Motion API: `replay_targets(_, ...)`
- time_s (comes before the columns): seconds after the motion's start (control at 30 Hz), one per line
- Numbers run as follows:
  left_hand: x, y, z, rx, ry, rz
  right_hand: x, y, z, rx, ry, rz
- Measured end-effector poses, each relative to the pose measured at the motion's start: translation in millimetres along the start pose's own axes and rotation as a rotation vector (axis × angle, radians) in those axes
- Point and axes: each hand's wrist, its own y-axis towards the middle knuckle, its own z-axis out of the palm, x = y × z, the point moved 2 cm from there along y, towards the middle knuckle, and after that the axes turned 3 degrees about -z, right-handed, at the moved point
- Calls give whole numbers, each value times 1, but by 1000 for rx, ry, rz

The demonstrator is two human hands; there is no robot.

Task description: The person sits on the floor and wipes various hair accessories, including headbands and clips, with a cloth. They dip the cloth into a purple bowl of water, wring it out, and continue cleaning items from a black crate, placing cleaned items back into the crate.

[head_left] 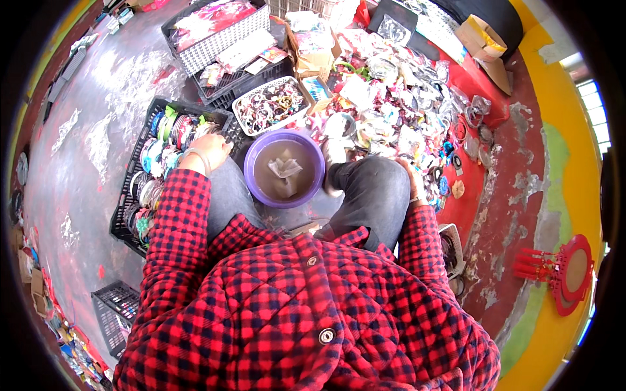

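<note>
My left hand [210, 151] is by my left knee, at the inner edge of a black crate [119, 215] filled with rows of hair bands [156, 155]. Its fingers look curled in, and whatever they may hold is hidden. A band circles that wrist. My right hand [415, 179] lies along the outer side of my right knee, beside a large heap of wrapped hair accessories [398, 91]; its fingers are mostly hidden. Between my legs stands a purple basin [250, 171] of murky water, with a pale, crumpled cloth-like piece [285, 169] in it.
Beyond the basin, a white basket [242, 122] holds assorted hair ties. Behind it are stacked grey and black crates [195, 58] and a cardboard box [315, 64]. Red sheeting [471, 186] lies under the heap. Another black crate [112, 303] sits at the lower left.
</note>
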Motion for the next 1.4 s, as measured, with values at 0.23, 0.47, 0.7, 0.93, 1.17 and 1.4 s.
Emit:
replay_targets(0.23, -18, 1, -10, 100, -7, -78, -23, -3, -5, -7, 696, 308)
replay_targets(0.47, -22, 7, -14, 59, 22, -82, -63, -5, 0, 148, 1094, 213)
replay_targets(0.7, -38, 12, -24, 147, 124, -189, -133, -24, 1, -69, 673, 120)
replay_targets(0.93, -56, 31, -25, 171, 275, -155, -208, -45, -11, -190, 558, 26)
replay_targets(1.17, -69, 14, -31, 114, 323, -63, -159, -51, -20, -170, 286, -120)
replay_targets(1.4, -89, -26, -52, 23, 291, 92, -127, -36, -15, -144, 436, -42)
